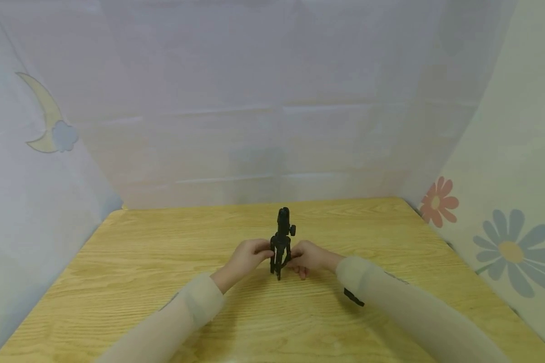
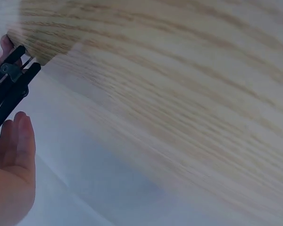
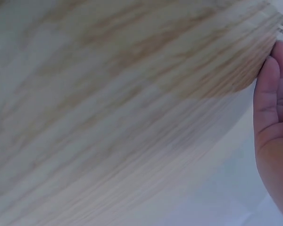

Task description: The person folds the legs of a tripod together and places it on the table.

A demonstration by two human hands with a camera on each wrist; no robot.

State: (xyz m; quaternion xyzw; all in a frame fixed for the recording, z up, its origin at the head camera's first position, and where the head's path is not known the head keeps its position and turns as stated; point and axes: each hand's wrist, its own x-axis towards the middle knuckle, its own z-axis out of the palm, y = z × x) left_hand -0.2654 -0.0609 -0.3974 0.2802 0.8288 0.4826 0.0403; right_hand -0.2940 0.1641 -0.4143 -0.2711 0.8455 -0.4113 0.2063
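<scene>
A small black tripod stands upright on the wooden table, with a clamp-like head and a side knob on top. My left hand holds its left leg, thumb in front and fingers behind. From the other side my right hand pinches the right leg low down, its lower fingers hanging near the tabletop. The left wrist view shows the tripod's dark legs beside the left hand. Little of the tripod appears in the right wrist view, where the right hand is at the edge.
The light wooden table reaches back to a pale hanging sheet. Side sheets carry a moon and flowers. A black strap-like piece shows under the right sleeve.
</scene>
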